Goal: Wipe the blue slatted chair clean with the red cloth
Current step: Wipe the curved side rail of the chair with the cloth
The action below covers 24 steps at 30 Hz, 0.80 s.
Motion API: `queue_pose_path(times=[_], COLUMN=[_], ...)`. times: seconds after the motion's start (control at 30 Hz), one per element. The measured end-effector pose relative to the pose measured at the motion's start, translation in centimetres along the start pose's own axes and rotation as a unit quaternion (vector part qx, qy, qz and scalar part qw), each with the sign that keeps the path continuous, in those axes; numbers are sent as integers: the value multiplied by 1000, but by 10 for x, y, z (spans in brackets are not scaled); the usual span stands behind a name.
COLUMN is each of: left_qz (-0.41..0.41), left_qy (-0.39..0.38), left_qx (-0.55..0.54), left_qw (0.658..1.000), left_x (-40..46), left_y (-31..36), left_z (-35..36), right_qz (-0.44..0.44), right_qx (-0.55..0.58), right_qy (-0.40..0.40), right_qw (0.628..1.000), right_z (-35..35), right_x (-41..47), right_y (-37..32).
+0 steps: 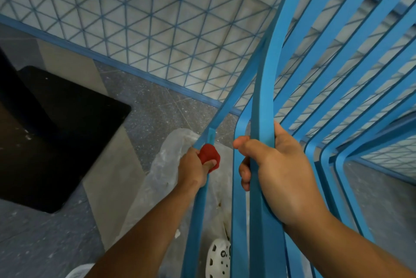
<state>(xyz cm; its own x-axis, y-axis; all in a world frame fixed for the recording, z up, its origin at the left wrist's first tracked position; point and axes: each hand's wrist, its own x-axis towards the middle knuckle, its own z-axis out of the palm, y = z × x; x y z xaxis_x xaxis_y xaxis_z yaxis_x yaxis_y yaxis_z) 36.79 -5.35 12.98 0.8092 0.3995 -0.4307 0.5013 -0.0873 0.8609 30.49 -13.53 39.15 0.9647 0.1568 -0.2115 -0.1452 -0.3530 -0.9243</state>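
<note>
The blue slatted chair (333, 57) fills the right half of the head view, tipped so its slats run from upper right down to the bottom centre. My right hand (276, 169) grips one thick blue slat of the chair, fingers wrapped around its left edge. My left hand (195, 168) holds the bunched red cloth (209, 156) pressed against a thinner blue bar of the chair frame (198, 210). Most of the cloth is hidden inside my fist.
A black table base (67, 138) stands on the speckled grey floor at the left. A blue wire-grid panel (144, 21) runs behind the chair. A clear plastic sheet (162, 178) lies under the chair, and a white perforated shoe (218, 259) shows at the bottom.
</note>
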Motion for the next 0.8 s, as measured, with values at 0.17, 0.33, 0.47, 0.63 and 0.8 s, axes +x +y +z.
queue_pose_path(times=[0.17,0.33,0.47,0.63,0.8], left_qz=[-11,-15,-22,-29,-44], left_qy=[13,42,56,63,47], left_qx=[14,50,101,90,31], left_qw=[1000,998,993,993,997], left_x=[40,68,90,103,123], left_y=[26,46,46,42,30], left_z=[8,15,33,42,44], right_qz=[10,24,21,21,16], right_qx=[12,21,19,17,26], right_qy=[-1,-2,0,3,4], right_qw=[1000,999,1000,1000,1000], right_z=[0,0,-1,0,0], right_x=[0,-1,0,-1,0], right_y=[-2,-2,-2,-2,-2])
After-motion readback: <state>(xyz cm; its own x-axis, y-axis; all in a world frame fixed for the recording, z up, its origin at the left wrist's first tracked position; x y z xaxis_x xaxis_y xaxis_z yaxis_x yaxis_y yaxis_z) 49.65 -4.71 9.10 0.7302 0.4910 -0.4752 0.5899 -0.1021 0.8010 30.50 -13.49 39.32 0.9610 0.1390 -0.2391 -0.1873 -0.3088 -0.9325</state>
